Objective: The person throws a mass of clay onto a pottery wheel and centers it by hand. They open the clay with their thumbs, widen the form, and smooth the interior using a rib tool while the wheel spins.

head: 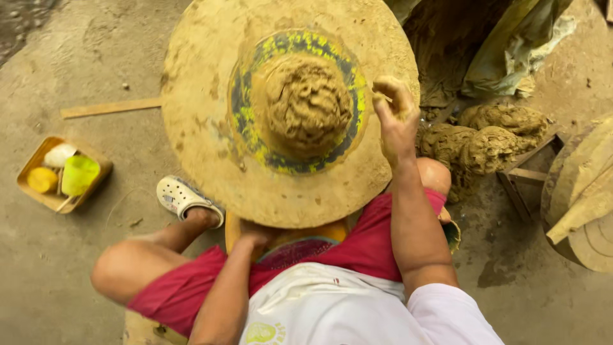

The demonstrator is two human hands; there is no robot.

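A lump of clay [308, 102] sits in the middle of the wheel [204, 128], on a round bat [300, 165] with worn yellow and dark paint. The clay is rough and bumpy, like crumpled mud, and is not yet smooth or shaped. The wheel is a big flat disc, caked with dry tan clay. The right hand [394, 110] is raised just beside the lump, over the wheel's right edge, with its fingers curled and muddy; it seems to pinch a small bit of clay, but I cannot tell for sure. The left hand [254, 235] reaches under the near edge of the wheel and looks closed around the rim there, though most of it is hidden. It looks like the start of the work, with the lump just put in place. Next it likely needs pressing down firmly and centring with wet hands. More clay [485, 137] lies in soft brown heaps on the floor to the right. On the left is a tray [96, 167] with a green cup [79, 174] and a yellow sponge [42, 179]
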